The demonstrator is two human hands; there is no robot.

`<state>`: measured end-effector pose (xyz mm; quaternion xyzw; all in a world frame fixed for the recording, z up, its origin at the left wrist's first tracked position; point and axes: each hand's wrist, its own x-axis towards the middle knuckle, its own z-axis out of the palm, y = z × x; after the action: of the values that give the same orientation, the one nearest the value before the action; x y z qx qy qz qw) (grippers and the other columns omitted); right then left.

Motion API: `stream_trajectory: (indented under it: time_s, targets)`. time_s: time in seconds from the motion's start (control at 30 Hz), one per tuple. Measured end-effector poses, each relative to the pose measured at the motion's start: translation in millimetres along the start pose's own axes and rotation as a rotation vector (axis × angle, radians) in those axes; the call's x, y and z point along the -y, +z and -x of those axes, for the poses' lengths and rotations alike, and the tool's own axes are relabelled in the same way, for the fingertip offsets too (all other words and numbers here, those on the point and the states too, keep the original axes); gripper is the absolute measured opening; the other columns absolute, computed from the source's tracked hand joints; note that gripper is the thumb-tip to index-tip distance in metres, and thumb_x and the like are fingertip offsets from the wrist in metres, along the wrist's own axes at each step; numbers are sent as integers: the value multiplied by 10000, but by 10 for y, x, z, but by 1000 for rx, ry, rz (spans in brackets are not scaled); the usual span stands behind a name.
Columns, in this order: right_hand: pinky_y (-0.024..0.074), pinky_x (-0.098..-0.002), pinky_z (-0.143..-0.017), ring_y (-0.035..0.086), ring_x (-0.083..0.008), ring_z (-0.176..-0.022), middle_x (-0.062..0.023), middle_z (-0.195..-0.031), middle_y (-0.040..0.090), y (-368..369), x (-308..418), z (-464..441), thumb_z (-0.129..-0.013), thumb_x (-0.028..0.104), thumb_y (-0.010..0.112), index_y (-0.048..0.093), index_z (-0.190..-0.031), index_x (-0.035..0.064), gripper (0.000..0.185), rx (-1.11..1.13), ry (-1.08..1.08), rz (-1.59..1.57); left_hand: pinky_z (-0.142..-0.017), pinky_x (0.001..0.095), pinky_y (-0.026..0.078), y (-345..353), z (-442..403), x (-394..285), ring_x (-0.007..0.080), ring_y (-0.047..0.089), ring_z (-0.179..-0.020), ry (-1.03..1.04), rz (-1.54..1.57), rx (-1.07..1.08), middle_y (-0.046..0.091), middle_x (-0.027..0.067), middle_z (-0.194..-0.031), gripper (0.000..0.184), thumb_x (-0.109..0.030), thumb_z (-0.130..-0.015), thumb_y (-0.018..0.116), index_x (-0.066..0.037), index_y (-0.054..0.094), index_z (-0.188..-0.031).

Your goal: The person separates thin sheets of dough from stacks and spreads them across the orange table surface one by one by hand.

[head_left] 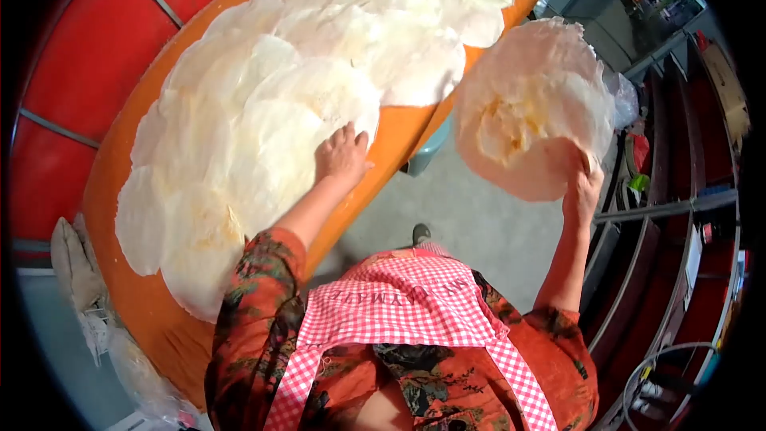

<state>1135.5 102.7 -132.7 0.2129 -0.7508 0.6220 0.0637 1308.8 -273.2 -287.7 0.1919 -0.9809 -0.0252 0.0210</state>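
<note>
Large, thin, pale flatbreads lie overlapping in a broad layer on an orange-covered table. My left hand rests on the near edge of this layer, its fingers spread and fairly flat. Out to the right, away from the table, my right hand grips one round flatbread by its lower right edge. That sheet hangs above the floor, with a yellow-brown patch near its middle and a ragged upper rim. Part of my right fingers is hidden by the sheet.
Metal shelving with assorted items stands close on my right. A bluish-green container sits partly under the table. Red panels line the far left side. A pale sack and clear plastic bags are at lower left.
</note>
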Motion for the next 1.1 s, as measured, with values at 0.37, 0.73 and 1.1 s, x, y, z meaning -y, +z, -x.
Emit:
stream_trajectory:
  time_s: [0.37, 0.73, 1.1]
  targets:
    - [365, -240, -567, 475, -62, -650, 24, -719, 532, -291, -584, -895, -892, 78, 625, 637, -820, -35, 135, 278, 213, -377, -829, 459, 443, -193, -39, -324, 300, 532, -1105, -207, -151, -69, 555, 132, -1198, 279, -57, -801, 525, -70, 568, -1076]
    - [374, -233, -590, 493, -55, -681, 29, -761, 562, -2, -1002, -1352, -890, 132, 647, 641, -825, 7, 140, 448, 330, -505, -771, 468, 495, -1202, 259, -237, 413, 619, -916, -742, 145, -620, 636, 228, -1061, 292, -156, -856, 517, -16, 588, -1101]
    - [435, -241, -709, 553, -78, -790, 10, -900, 608, 203, -1180, -1367, -886, 150, 639, 579, -1051, 35, 211, 446, 530, -798, -826, 442, 458, -1214, 712, -1243, 438, 570, -949, -816, 379, -848, 596, 300, -1011, 280, -80, -847, 547, 91, 550, -1068]
